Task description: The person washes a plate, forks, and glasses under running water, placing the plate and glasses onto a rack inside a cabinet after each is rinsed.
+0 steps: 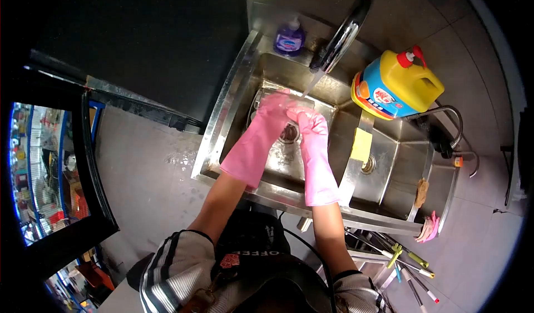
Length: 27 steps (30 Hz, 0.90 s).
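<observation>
Both my hands wear long pink rubber gloves and meet over the left basin (239, 101) of a steel sink. My left hand (272, 107) is smeared by motion, so its fingers cannot be told apart. Beside it, my right hand (309, 119) has its fingers curled in and closed; whatever they hold, if anything, is hidden. A thin stream of water (313, 85) falls from the chrome faucet (340, 41) close to the fingertips. Below the hands, a round drain (289, 134) shows in the wet basin floor.
Behind the basin stands a purple soap bottle (290, 38). A large yellow jug (397, 85) rests at the back right. On the divider lies a yellow cloth (361, 145); the right basin (389, 171) is beyond. Spare pink gloves (428, 228) hang at the corner, above several long-handled tools (409, 268).
</observation>
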Each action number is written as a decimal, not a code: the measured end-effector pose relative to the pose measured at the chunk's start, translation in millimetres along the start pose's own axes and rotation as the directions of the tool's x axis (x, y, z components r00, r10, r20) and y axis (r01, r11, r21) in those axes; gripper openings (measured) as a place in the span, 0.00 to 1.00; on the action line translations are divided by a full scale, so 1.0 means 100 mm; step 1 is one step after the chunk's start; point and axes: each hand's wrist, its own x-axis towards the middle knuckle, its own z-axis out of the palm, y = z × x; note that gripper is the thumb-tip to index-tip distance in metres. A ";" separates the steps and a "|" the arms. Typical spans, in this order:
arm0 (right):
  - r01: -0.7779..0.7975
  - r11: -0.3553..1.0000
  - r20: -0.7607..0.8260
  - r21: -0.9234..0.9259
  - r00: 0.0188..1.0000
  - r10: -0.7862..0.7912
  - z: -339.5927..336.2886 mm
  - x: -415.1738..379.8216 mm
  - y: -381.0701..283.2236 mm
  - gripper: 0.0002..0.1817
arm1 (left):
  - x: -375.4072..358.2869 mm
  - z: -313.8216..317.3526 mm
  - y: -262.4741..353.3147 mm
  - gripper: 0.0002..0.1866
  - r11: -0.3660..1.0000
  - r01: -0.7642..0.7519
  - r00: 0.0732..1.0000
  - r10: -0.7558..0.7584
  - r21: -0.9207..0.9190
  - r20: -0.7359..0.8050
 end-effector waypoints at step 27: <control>0.336 0.941 -0.552 -0.032 0.779 -0.297 -0.80 -0.81 -0.55 0.06 | -0.30 1.67 0.00 0.38 0.727 0.036 0.709 -0.502 -0.685 -0.495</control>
